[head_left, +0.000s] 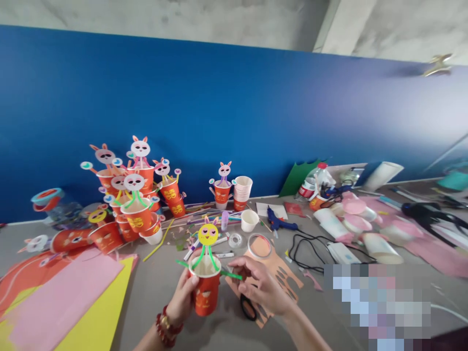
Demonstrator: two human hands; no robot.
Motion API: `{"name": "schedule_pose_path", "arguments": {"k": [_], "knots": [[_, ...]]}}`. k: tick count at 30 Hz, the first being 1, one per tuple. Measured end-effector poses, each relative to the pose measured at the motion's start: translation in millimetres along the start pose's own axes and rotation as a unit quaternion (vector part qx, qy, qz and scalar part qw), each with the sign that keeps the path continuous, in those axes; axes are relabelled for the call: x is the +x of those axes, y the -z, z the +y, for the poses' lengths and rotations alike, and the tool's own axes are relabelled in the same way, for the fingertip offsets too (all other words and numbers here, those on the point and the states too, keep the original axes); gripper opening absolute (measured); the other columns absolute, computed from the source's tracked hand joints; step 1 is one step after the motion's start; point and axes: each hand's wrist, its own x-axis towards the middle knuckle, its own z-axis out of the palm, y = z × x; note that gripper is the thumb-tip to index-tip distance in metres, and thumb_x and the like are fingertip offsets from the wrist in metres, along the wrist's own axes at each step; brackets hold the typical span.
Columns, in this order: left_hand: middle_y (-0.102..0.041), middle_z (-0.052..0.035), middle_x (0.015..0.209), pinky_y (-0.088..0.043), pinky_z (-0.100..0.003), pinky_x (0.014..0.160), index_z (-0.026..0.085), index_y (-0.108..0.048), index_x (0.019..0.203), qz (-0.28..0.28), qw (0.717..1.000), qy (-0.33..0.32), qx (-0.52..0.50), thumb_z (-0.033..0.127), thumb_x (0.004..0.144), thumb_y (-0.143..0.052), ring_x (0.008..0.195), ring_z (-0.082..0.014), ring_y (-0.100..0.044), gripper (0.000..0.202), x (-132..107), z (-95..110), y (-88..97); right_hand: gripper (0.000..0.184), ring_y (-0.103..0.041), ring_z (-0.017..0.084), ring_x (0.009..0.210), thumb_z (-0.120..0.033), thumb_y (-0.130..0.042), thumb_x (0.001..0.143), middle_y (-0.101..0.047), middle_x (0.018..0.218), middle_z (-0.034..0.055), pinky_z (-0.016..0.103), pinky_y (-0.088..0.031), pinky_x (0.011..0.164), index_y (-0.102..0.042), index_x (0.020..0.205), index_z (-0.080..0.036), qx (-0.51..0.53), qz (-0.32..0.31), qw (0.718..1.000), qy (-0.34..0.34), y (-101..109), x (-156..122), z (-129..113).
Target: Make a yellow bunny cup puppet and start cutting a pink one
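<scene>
My left hand (186, 292) is wrapped round a red paper cup (206, 295), holding it upright above the table. A yellow rabbit face (208, 235) with pink ears stands over the cup on green strips that come out of its mouth. Another green strip (232, 275) sticks out from the cup's right side, with a shorter green end on the left. Around that right strip, my right hand (259, 282) is curled with thumb and fingers apart. Black-handled scissors (248, 307) lie below it, partly hidden, on cut orange paper (288, 278).
Several finished rabbit cups (137, 214) are stacked at the left, by pink and yellow sheets (69, 302). Behind lie markers, tape rolls (259, 245), a white cup (249, 221) and a cup stack (243, 190). A blue glue gun (280, 219) with black cable lies right.
</scene>
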Motion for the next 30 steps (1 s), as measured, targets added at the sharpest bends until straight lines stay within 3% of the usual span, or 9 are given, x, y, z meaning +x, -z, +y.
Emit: {"name": "schedule_pose_path", "arguments": {"k": [3,4,6,7,11,17,22,26,30], "knots": [[-0.073,-0.0133,0.120,-0.057,-0.040,0.086,0.023,-0.052,0.140,0.015,1.000,-0.006,0.012,0.048,0.071,-0.081,0.102,-0.0331,-0.071,0.079,0.7,-3.0,6.3,0.036,-0.067,0.019,0.088,-0.044,-0.053,0.097,-0.069,0.102,0.0064,0.030,-0.054,0.079,-0.058,0.125,-0.022,-0.140,0.029,0.989,-0.026,39.0,-4.8,12.9],[-0.072,-0.0132,0.122,-0.058,-0.039,0.084,0.024,-0.052,0.141,0.020,1.000,-0.011,0.015,0.048,0.071,-0.080,0.101,-0.0331,-0.071,0.079,0.9,-4.3,7.8,0.030,-0.067,0.020,0.092,-0.039,-0.052,0.098,-0.070,0.106,0.0062,0.030,-0.053,0.082,-0.059,0.123,-0.023,-0.224,0.060,0.971,-0.054,56.6,-5.0,20.3],[-0.072,-0.0129,0.123,-0.058,-0.039,0.082,0.025,-0.051,0.141,0.022,0.999,-0.017,0.017,0.049,0.071,-0.080,0.099,-0.0334,-0.072,0.080,1.0,-6.4,8.7,0.023,-0.066,0.021,0.099,-0.030,-0.051,0.097,-0.069,0.111,0.0051,0.031,-0.052,0.087,-0.061,0.116,-0.024,-0.428,0.123,0.885,-0.133,93.9,-2.4,38.5],[-0.072,-0.0130,0.123,-0.058,-0.040,0.082,0.025,-0.051,0.141,0.018,1.000,-0.017,0.016,0.049,0.070,-0.080,0.099,-0.0338,-0.072,0.081,0.8,-7.2,8.0,0.023,-0.064,0.025,0.105,-0.025,-0.052,0.095,-0.068,0.114,0.0087,0.035,-0.051,0.092,-0.062,0.115,-0.021,-0.467,0.148,0.857,-0.161,111.8,0.6,48.7],[-0.074,-0.0127,0.118,-0.055,-0.042,0.093,0.024,-0.054,0.139,0.018,1.000,-0.014,0.006,0.050,0.067,-0.083,0.107,-0.0359,-0.069,0.082,-1.3,-7.2,0.4,0.038,-0.054,0.036,0.123,-0.005,-0.057,0.085,-0.057,0.132,0.0211,0.047,-0.043,0.103,-0.061,0.122,-0.010,-0.535,0.149,0.806,-0.206,164.2,20.4,87.5],[-0.075,-0.0130,0.115,-0.049,-0.048,0.102,0.023,-0.059,0.135,0.002,1.000,-0.005,0.001,0.048,0.067,-0.084,0.114,-0.0381,-0.066,0.076,-1.4,-3.3,-0.6,0.032,-0.064,0.025,0.107,-0.031,-0.063,0.097,-0.061,0.127,0.0100,0.045,-0.056,0.089,-0.059,0.125,-0.016,-0.560,0.046,0.797,-0.221,191.5,45.5,123.4],[-0.075,-0.0120,0.114,-0.048,-0.048,0.103,0.024,-0.062,0.132,0.035,0.999,-0.016,-0.001,0.048,0.069,-0.083,0.116,-0.0379,-0.065,0.071,-1.5,-4.5,0.0,0.033,-0.065,0.024,0.105,-0.032,-0.062,0.098,-0.062,0.125,0.0094,0.044,-0.057,0.087,-0.059,0.126,-0.016,-0.536,0.020,0.817,-0.213,206.5,50.2,131.7],[-0.076,-0.0122,0.111,-0.047,-0.048,0.104,0.024,-0.060,0.133,0.017,1.000,-0.016,0.011,0.049,0.068,-0.083,0.118,-0.0377,-0.064,0.074,0.1,-2.5,-3.2,0.027,-0.065,0.025,0.106,-0.025,-0.064,0.094,-0.063,0.125,0.0109,0.043,-0.053,0.093,-0.063,0.119,-0.015,-0.490,0.050,0.849,-0.188,218.6,50.3,129.6],[-0.074,-0.0148,0.116,-0.047,-0.048,0.103,0.022,-0.056,0.138,-0.015,1.000,-0.019,0.014,0.053,0.068,-0.082,0.116,-0.0379,-0.064,0.080,1.7,2.1,-7.3,0.028,-0.065,0.029,0.107,-0.018,-0.053,0.087,-0.069,0.115,0.0146,0.038,-0.050,0.093,-0.066,0.112,-0.015,-0.428,0.152,0.875,-0.169,227.7,50.9,122.9]]}}
